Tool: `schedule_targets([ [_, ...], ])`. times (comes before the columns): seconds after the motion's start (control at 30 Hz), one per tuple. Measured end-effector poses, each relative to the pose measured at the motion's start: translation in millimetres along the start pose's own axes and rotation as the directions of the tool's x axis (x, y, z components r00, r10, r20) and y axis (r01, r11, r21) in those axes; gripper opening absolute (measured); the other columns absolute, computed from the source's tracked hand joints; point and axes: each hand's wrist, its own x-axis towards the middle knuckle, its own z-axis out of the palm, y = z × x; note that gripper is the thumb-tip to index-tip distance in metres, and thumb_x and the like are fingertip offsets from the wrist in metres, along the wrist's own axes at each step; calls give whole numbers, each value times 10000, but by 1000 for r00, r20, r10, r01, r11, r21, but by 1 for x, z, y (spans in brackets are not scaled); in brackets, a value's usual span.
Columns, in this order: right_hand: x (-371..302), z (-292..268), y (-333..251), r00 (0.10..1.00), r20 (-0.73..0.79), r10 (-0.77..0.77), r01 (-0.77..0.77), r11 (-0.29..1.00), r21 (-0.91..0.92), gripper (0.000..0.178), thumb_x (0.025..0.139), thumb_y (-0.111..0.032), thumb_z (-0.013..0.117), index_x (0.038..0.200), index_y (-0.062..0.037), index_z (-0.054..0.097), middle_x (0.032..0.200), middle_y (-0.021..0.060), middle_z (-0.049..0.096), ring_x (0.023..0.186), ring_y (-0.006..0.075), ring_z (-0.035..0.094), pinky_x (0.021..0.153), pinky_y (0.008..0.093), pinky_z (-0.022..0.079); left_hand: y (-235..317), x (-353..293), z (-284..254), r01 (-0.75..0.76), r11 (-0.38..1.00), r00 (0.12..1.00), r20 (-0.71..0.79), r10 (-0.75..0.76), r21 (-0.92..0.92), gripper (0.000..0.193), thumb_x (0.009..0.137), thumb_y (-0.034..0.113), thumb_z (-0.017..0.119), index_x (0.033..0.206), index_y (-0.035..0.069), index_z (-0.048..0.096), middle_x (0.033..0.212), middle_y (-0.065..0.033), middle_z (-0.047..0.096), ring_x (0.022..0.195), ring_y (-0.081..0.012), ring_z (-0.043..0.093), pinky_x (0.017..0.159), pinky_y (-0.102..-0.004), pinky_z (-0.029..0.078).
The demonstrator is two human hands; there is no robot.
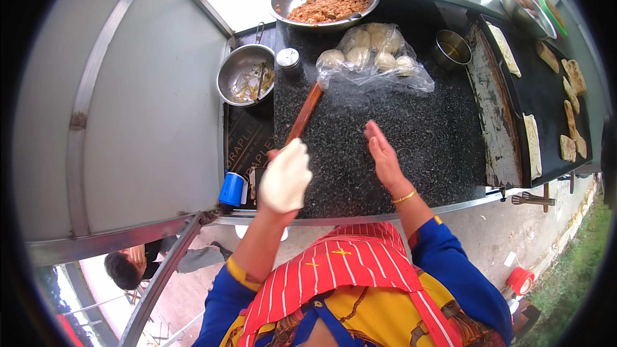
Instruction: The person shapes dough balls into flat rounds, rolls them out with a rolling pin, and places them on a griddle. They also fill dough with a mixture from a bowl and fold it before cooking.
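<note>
A pale, flattened piece of dough is draped over my left hand, hiding most of its fingers. My left hand carries it above the left side of the dark speckled countertop. Just beyond the dough, a brown wooden rolling pin slants away toward a clear plastic bag. Several round dough balls lie inside that bag. My right hand is raised over the counter, holding nothing, with its fingers stretched out and its palm turned toward the left. A gap separates it from the dough.
A large metal bowl of reddish filling stands at the back. On the left are a smaller metal bowl, a lidded shaker and a blue cup. A metal pot and a dark griddle with several flatbreads are right.
</note>
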Motion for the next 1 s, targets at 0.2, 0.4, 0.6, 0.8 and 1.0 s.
schedule_targets([
  [0.2,-24,11,27,971,202,128,-235,361,902,849,973,-675,234,1519,-26,264,1541,152,354,1415,314,351,1174,469,263,-167,152,-53,330,-489,748,93,657,807,559,965,509,490,1287,54,478,1304,-120,478,1195,-332,456,960,-487,367],
  [0.4,-16,-16,34,952,257,165,-301,361,883,846,947,-726,227,1457,-73,398,1452,89,481,1334,259,454,1101,440,355,-165,153,12,484,-698,823,-2,569,527,529,927,425,594,1287,45,516,1342,-167,443,1263,-341,405,985,-520,338],
  [0.6,-9,-29,29,887,343,310,-459,512,726,767,952,-722,258,1425,-148,444,1374,40,540,1231,207,527,960,409,464,-166,166,12,345,-842,840,264,474,415,363,896,236,605,1227,93,568,1228,-101,508,1207,-290,447,1017,-459,311],
  [0.8,2,-54,25,875,429,225,-483,338,808,831,928,-741,303,1520,-159,287,1497,119,427,1333,311,455,1047,535,384,-152,184,13,-98,-969,819,572,51,228,396,829,121,547,1221,145,600,1293,-17,561,1213,-181,514,968,-403,309],
  [1.0,5,-56,37,846,450,285,-532,393,750,866,909,-698,436,1549,-175,175,1502,158,400,1310,360,470,1014,588,400,-88,152,-1,182,-920,779,520,350,348,521,814,173,690,1303,114,521,1379,-87,461,1305,-275,413,1033,-491,312],
])
